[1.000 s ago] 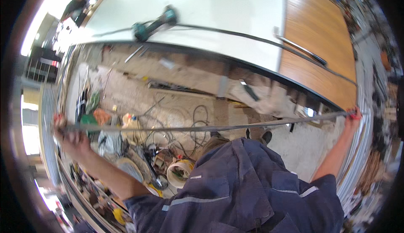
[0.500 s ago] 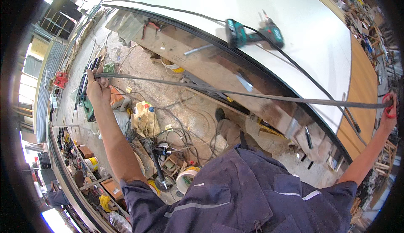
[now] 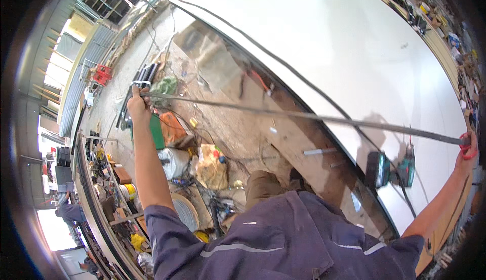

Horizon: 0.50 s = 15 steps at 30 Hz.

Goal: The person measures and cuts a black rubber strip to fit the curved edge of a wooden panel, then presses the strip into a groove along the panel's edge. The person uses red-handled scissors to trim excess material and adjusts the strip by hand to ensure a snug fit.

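A long dark rubber strip [image 3: 283,112] is stretched between my two raised hands, across the edge of a white-topped table [image 3: 405,77]. My left hand [image 3: 138,104], at the far left over the floor, is closed on one end. My right hand [image 3: 468,151], at the right rim, is closed on the strip's other part and also holds a red looped handle, like that of scissors [image 3: 464,151]; its blades are hidden. Another length of dark strip [image 3: 288,70] lies loose over the table. Under my right forearm's side, a green and black cordless drill [image 3: 405,171] rests on the white top.
Below the table edge, a clear-looking shelf holds red-handled pliers [image 3: 259,80] and a metal piece [image 3: 320,152]. Cluttering the floor are a bundle of dark profiles [image 3: 144,75], an orange bag [image 3: 173,128], a beige sack [image 3: 211,167] and a cable coil [image 3: 183,212].
My body and view have shifted, so the table and the drill sit lower and farther right in the picture. Both hands keep the strip stretched.
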Each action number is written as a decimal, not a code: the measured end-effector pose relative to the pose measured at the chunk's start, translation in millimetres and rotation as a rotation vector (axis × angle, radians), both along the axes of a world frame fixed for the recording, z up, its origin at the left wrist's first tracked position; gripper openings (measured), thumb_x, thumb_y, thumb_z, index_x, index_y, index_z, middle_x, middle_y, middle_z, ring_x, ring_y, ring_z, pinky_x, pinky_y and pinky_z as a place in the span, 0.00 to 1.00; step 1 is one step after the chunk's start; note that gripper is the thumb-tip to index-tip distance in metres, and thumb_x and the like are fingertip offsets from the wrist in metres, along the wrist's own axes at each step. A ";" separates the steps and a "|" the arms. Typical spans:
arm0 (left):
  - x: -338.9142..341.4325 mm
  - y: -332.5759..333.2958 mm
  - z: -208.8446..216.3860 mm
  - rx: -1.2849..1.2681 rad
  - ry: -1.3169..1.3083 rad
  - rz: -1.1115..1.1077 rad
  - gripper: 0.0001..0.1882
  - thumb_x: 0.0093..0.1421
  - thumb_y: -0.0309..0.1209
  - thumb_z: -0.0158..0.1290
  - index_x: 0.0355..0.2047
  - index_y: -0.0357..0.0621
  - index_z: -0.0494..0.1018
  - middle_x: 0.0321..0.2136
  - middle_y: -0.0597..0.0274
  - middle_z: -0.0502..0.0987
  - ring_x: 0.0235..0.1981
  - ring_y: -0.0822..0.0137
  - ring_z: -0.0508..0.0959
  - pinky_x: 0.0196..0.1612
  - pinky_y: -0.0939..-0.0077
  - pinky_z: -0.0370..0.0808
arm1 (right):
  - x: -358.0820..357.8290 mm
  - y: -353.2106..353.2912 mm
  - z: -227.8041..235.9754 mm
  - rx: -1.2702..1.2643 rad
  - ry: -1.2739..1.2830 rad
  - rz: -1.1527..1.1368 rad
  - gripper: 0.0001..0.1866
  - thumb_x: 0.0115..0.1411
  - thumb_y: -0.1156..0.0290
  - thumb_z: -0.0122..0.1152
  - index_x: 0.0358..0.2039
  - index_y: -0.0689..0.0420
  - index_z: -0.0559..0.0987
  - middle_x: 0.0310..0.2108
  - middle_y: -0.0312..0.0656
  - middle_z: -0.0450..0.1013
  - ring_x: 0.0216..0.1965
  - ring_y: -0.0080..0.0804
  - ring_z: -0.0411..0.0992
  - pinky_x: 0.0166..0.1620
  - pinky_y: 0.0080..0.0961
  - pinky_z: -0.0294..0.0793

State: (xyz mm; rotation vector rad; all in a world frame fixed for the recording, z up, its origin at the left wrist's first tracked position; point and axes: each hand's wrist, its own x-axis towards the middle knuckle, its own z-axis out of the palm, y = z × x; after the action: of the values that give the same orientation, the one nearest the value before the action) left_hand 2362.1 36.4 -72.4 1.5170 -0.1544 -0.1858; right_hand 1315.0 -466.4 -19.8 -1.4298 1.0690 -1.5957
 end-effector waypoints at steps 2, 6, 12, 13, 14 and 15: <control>48.3 -50.8 8.7 -0.010 -0.050 0.000 0.24 0.73 0.46 0.51 0.34 0.34 0.77 0.26 0.55 0.80 0.16 0.73 0.68 0.17 0.77 0.63 | 45.8 -9.4 5.5 0.035 0.018 0.004 0.08 0.67 0.67 0.64 0.42 0.56 0.78 0.34 0.35 0.76 0.35 0.26 0.74 0.40 0.23 0.72; 163.2 -162.3 10.1 0.061 -0.075 -0.042 0.25 0.72 0.45 0.52 0.32 0.30 0.79 0.21 0.55 0.79 0.13 0.72 0.67 0.17 0.77 0.64 | 107.9 -4.2 -35.5 0.002 0.263 -0.128 0.15 0.65 0.68 0.65 0.51 0.55 0.78 0.47 0.38 0.74 0.44 0.28 0.75 0.45 0.22 0.75; 357.6 -342.9 -9.8 0.129 -0.306 -0.145 0.25 0.71 0.44 0.52 0.32 0.28 0.79 0.21 0.52 0.79 0.15 0.71 0.71 0.15 0.74 0.65 | 208.8 50.5 -108.0 -0.098 0.805 -0.340 0.24 0.65 0.76 0.58 0.62 0.52 0.73 0.62 0.45 0.69 0.58 0.36 0.73 0.50 0.27 0.77; 390.1 -372.9 -20.3 0.135 -0.291 -0.153 0.24 0.71 0.44 0.51 0.35 0.28 0.78 0.22 0.51 0.80 0.15 0.70 0.71 0.15 0.74 0.65 | 239.0 65.8 -111.6 -0.095 0.949 -0.352 0.24 0.66 0.79 0.55 0.63 0.53 0.73 0.63 0.47 0.67 0.58 0.37 0.72 0.51 0.29 0.77; 418.6 -410.2 -36.6 0.130 -0.262 -0.170 0.24 0.71 0.44 0.51 0.37 0.29 0.77 0.23 0.51 0.80 0.15 0.70 0.71 0.15 0.75 0.65 | 244.9 74.4 -112.8 0.157 0.598 -0.364 0.22 0.67 0.78 0.55 0.62 0.54 0.74 0.62 0.47 0.68 0.56 0.37 0.73 0.51 0.28 0.76; 426.6 -453.7 -54.3 0.168 -0.263 -0.259 0.24 0.72 0.45 0.49 0.41 0.29 0.76 0.24 0.51 0.81 0.15 0.71 0.71 0.16 0.75 0.65 | 243.1 90.7 -108.3 0.335 0.208 -0.458 0.21 0.68 0.77 0.55 0.61 0.55 0.74 0.61 0.48 0.69 0.54 0.37 0.73 0.51 0.28 0.74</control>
State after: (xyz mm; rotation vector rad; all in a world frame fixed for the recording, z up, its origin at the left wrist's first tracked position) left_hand 2788.8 -417.3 -126.7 1.6827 -0.5581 -0.2086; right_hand 1558.1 -375.7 -128.0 -1.1939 1.7947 -1.4894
